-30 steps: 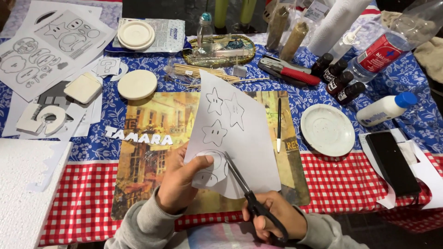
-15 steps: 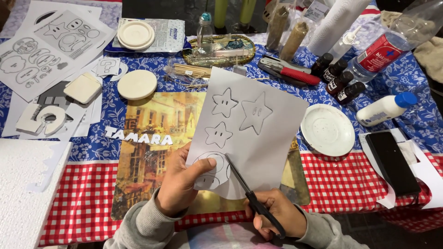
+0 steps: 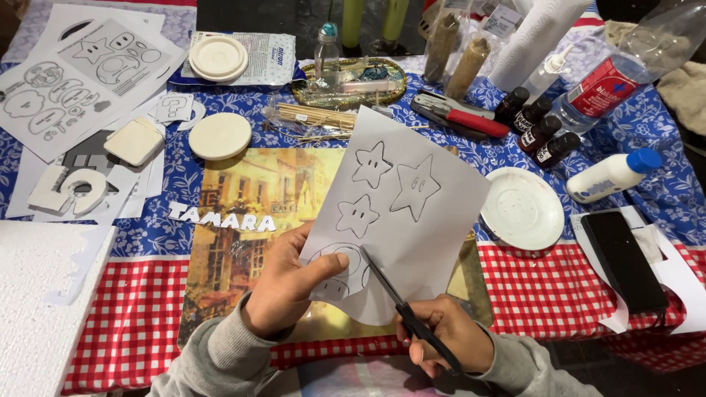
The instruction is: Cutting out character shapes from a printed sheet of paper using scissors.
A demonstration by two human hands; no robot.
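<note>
Three stars on one paper sheet [image 3: 412,220] in left hand's [image 3: 290,283] grip; right hand [image 3: 448,342] grips one scissors [image 3: 401,309].

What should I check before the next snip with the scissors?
1. Left hand holds the paper sheet firmly: ok.
2. Left thumb away from the blades: not ok, it lies close beside them.
3. Right hand has its grip on the scissors: ok.
4. Blades lie on the round drawing's outline: cannot tell.
5. Star drawings lie away from the blades: ok.
</note>
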